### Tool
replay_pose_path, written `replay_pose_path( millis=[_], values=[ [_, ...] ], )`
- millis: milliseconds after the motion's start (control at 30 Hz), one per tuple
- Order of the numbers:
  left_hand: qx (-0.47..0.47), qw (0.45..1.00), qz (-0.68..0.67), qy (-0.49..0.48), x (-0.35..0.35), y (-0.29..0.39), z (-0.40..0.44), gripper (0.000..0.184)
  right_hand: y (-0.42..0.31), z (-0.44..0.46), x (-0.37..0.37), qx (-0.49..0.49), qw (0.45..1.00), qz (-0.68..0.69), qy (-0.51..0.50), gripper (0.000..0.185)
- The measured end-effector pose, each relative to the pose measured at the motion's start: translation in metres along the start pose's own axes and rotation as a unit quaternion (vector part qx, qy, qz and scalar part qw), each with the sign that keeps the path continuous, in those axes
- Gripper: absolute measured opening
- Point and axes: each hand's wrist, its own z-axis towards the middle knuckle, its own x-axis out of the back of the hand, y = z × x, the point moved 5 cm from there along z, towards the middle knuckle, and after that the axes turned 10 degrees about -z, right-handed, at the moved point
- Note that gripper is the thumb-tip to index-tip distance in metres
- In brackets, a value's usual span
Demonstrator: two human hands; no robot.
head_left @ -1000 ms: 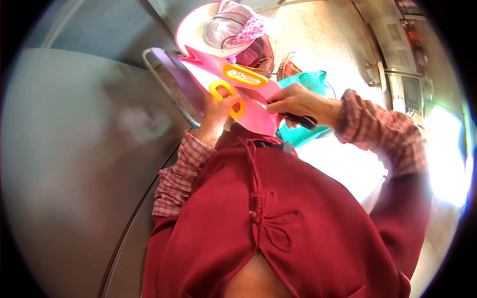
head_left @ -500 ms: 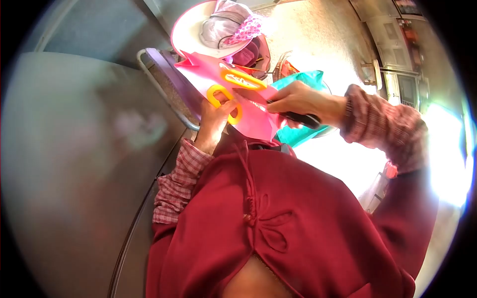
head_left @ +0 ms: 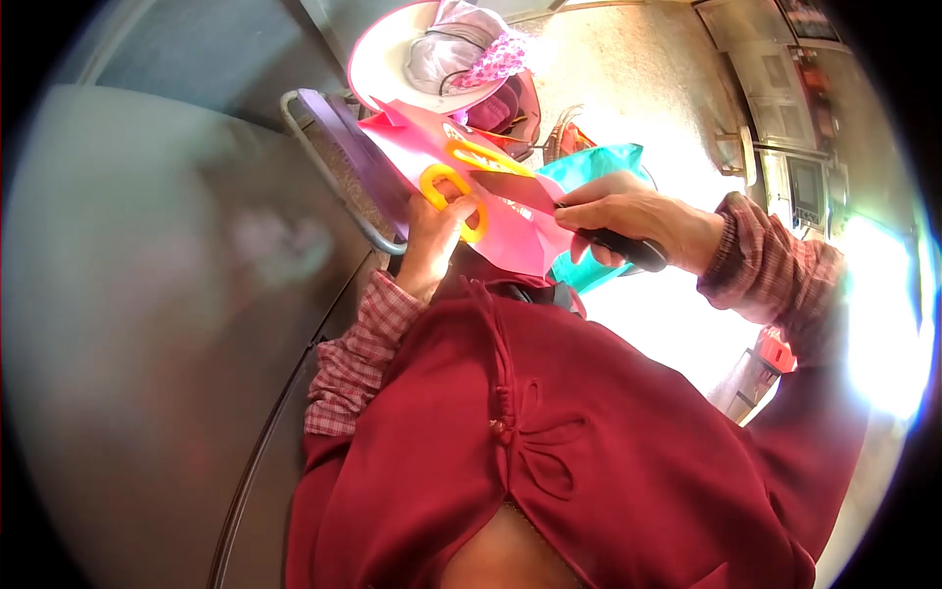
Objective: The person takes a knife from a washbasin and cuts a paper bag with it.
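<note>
My left hand (head_left: 435, 239) is closed around one yellow loop handle (head_left: 444, 179) of a pink bag (head_left: 525, 243), its thumb resting over the loop. A second yellow handle (head_left: 488, 157) lies on the bag's far side. In my right hand (head_left: 643, 218) is a knife (head_left: 628, 248), gripped by its black handle. The dark blade (head_left: 515, 188) points left across the pink bag, between the two handles. Whether the blade's edge touches the bag, I cannot tell. A teal bag (head_left: 594, 270) shows behind and below my right hand.
A wide-brimmed hat (head_left: 378, 54) with pink patterned cloth sits beyond the pink bag. To the left stands a metal-framed purple chair (head_left: 343, 147) beside a large grey panel (head_left: 147, 324). Cabinets (head_left: 765, 83) line the far right; strong glare washes out the floor.
My right hand has moved right and slightly down with the knife, and the blade shows more clearly. My left hand keeps its hold on the yellow handle. The whole view has shifted slightly.
</note>
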Motion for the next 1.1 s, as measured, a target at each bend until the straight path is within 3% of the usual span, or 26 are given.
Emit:
replay_pose_path(
  millis=[100,167,200,233,267,300,333,467,500,533,633,700,800,833,967,1100],
  values=[
    [-0.010,0.999,0.031,-0.022,0.000,-0.002,0.003,0.009,0.015,0.030,-0.007,0.130,0.990,-0.032,-0.038,0.025],
    [0.002,0.999,0.038,-0.036,0.000,-0.001,0.001,0.013,0.033,0.053,-0.013,0.127,0.991,0.011,-0.039,0.022],
    [-0.007,0.999,0.041,-0.030,0.001,-0.003,0.002,0.013,0.016,0.048,-0.014,0.294,0.938,-0.180,-0.047,0.021],
    [-0.017,0.999,0.045,-0.023,0.003,-0.006,0.002,0.014,-0.001,0.038,-0.014,0.454,0.828,-0.329,0.006,0.021],
    [-0.025,0.998,0.049,-0.016,0.004,-0.007,0.002,0.015,0.007,0.036,-0.003,0.306,0.927,-0.215,-0.005,0.018],
    [-0.020,0.999,0.028,-0.021,0.003,-0.006,0.003,0.013,0.002,0.014,0.000,0.144,0.985,-0.093,-0.014,0.016],
    [-0.012,1.000,0.006,-0.028,0.002,-0.005,0.004,0.011,0.011,-0.002,-0.002,-0.026,0.999,0.036,-0.023,0.015],
    [0.004,0.999,0.004,-0.043,-0.009,0.002,0.006,0.016,0.031,-0.024,0.004,0.092,0.992,-0.083,-0.015,0.018],
    [0.007,0.991,0.089,-0.100,-0.011,0.012,0.005,0.022,0.036,-0.027,0.003,0.101,0.990,-0.099,-0.012,0.020],
    [0.000,0.976,0.158,-0.148,-0.011,0.017,0.011,0.028,0.046,-0.031,0.001,0.128,0.990,-0.051,0.018,0.018],
    [-0.134,0.967,0.089,-0.196,-0.024,0.058,0.019,0.034,0.062,-0.042,-0.001,0.133,0.986,0.077,0.063,0.018],
    [-0.109,0.968,0.157,-0.163,-0.022,0.069,0.025,0.030,0.062,-0.050,0.000,0.039,0.991,0.120,0.046,0.021],
    [-0.065,0.981,0.143,-0.116,-0.001,0.054,0.039,0.022,0.055,-0.071,-0.011,0.139,0.978,0.126,0.095,0.026],
    [-0.035,0.986,0.122,-0.106,0.007,0.039,0.042,0.020,0.070,-0.065,-0.010,0.102,0.978,0.158,0.092,0.027],
    [-0.009,0.997,0.079,-0.007,0.011,-0.017,0.031,0.009,0.082,-0.063,-0.016,0.103,0.967,0.196,0.127,0.032],
    [-0.039,0.991,0.110,0.070,-0.001,-0.031,0.032,0.016,0.097,-0.058,-0.018,0.132,0.971,0.177,0.092,0.028]
  ],
)
